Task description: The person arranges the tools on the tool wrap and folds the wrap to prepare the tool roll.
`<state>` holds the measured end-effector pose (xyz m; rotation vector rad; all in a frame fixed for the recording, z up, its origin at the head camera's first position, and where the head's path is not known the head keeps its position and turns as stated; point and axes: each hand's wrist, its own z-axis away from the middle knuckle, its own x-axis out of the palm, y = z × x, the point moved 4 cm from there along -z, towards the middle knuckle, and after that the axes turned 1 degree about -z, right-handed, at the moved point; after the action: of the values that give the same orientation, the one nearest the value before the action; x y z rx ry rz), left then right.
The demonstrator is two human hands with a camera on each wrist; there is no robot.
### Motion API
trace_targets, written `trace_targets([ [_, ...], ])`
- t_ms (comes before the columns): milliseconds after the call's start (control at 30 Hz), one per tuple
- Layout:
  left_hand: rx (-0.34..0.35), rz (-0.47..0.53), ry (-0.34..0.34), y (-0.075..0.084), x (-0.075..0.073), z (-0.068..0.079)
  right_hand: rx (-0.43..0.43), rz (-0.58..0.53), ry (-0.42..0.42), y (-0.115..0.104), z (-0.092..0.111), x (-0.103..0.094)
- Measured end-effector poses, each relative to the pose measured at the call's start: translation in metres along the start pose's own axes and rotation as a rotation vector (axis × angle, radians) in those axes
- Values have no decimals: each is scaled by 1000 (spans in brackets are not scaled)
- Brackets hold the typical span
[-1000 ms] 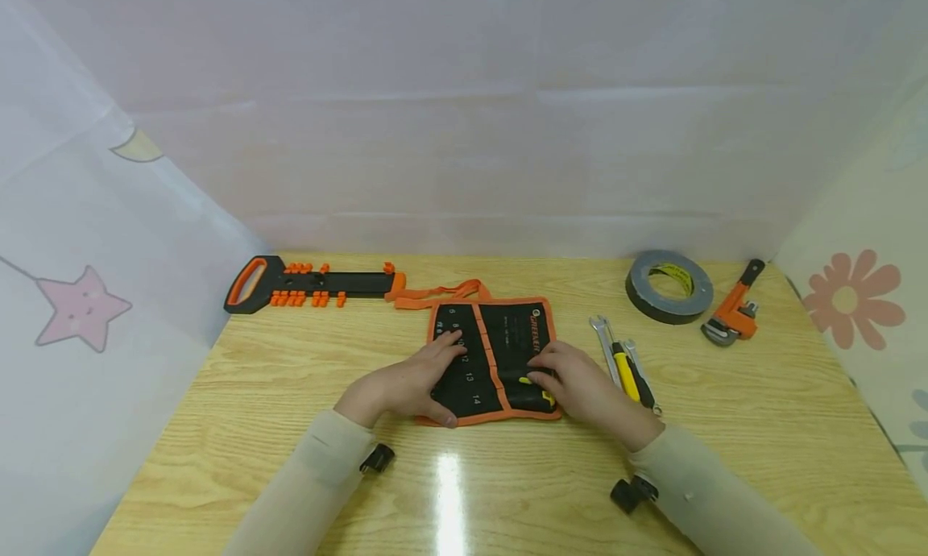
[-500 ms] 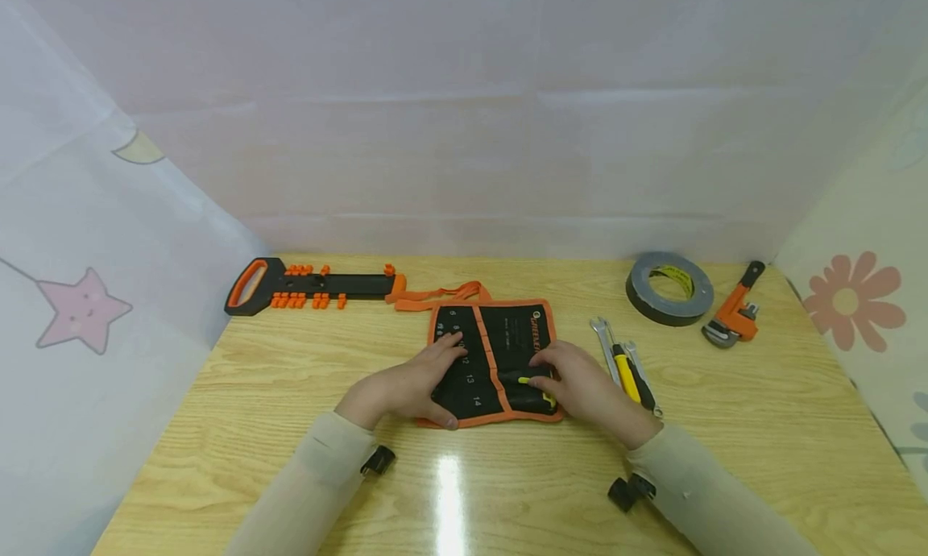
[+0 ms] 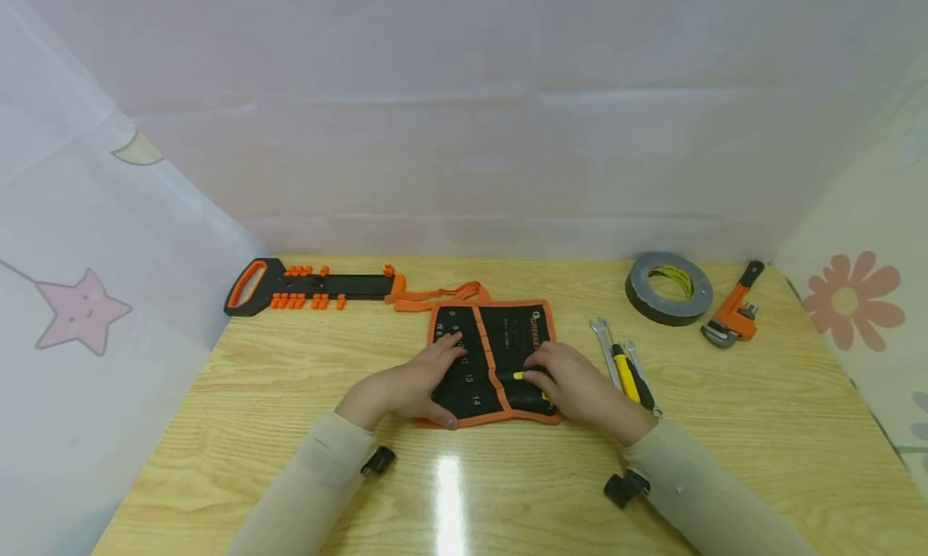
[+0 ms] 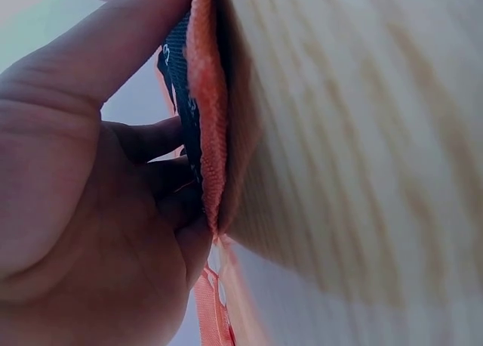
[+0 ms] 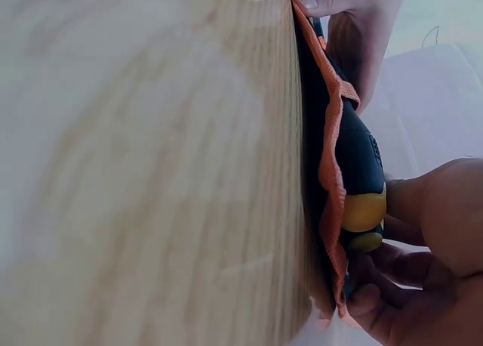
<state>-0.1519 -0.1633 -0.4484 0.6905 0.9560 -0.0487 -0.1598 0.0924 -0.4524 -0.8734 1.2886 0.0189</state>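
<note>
A black tool pouch (image 3: 518, 330) with orange trim and printed numbers lies spread on the wooden table. My left hand (image 3: 406, 385) rests across its numbered left half with fingers extended, the thumb along the orange near edge (image 4: 210, 134). At the pouch's right half, my right hand (image 3: 580, 384) holds a thick black tool with yellow parts (image 5: 362, 161) by its yellow end, fingers bent around it. The rest of this tool overlaps the pouch along its near edge; I cannot tell its kind.
Right of the pouch lie open-ended wrenches (image 3: 605, 346) and a yellow-and-black handled screwdriver (image 3: 626, 375). Farther right are a roll of grey tape (image 3: 652, 302) and an orange pipe wrench (image 3: 738, 318). A black-and-orange rack (image 3: 348, 285) lies at the back left.
My right hand's fingers have shifted slightly on the tool, and its yellow part shows a little farther left. My left hand has stayed on the pouch.
</note>
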Motion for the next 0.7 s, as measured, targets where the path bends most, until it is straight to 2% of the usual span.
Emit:
trace_targets([
  [233, 0, 4, 0, -1, 0, 0, 98, -67, 7, -2, -2, -1],
  [400, 2, 4, 1, 0, 0, 0, 116, -105, 11, -2, -4, -2],
  [533, 1, 3, 2, 0, 0, 0, 89, -90, 2, -3, -4, -1],
  [700, -2, 6, 0, 0, 0, 0, 7, -63, 12, -4, -6, 2],
])
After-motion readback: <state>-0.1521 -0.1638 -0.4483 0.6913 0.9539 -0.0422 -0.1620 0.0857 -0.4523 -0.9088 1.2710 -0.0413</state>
